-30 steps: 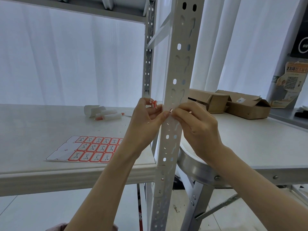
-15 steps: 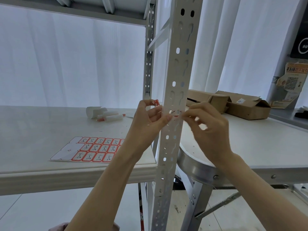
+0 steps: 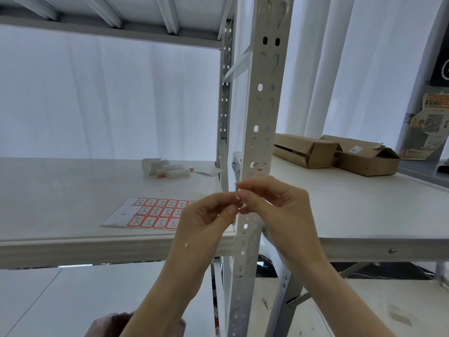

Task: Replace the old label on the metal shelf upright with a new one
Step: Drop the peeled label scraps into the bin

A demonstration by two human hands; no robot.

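White curtains (image 3: 121, 93) behind, left hand (image 3: 206, 220) and right hand (image 3: 279, 205) meet, fingers (image 3: 218, 199) pinching a label scrap (image 3: 237, 196).

Label sheet (image 3: 150, 212) lies on shelf board (image 3: 60, 190), left of upright (image 3: 257, 117); paper rolls (image 3: 172, 171) behind it. Two cardboard boxes (image 3: 306, 149) side by side on table (image 3: 340, 210), right of upright. Left hand (image 3: 206, 220) and right hand (image 3: 279, 205) meet before upright, below label remnants (image 3: 258, 166).
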